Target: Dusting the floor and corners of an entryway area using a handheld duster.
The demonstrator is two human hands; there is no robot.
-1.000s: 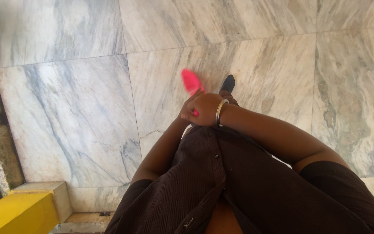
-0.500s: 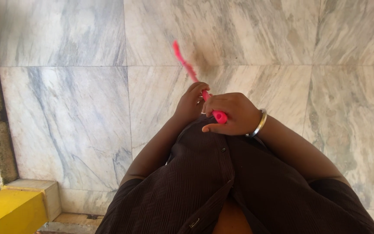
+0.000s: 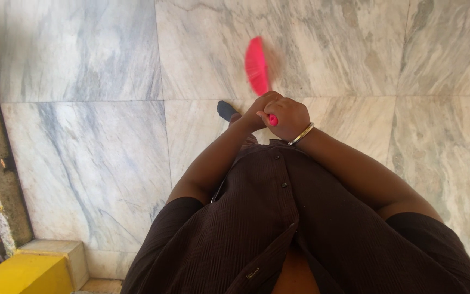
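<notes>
Pink broom [image 3: 257,66] stands out ahead of me, its bristle head blurred and hanging over the marble floor [image 3: 82,152] near a seam between slabs. I grip its handle with both hands, held close together in front of my chest. My right hand [image 3: 288,117] is clenched around the pink handle, a short piece of which shows just under my thumb, and a metal bangle [image 3: 302,134] sits on that wrist. My left hand [image 3: 258,113] wraps the handle just beside the right one, touching it, fingers curled over the top. The tip of a dark shoe [image 3: 226,110] shows on the floor just left of my hands. My dark brown buttoned shirt [image 3: 278,218] fills the lower part of the view. At the lower left corner lies a yellow ledge [image 3: 23,275], with a rough concrete edge [image 3: 1,179] running up the left side.
</notes>
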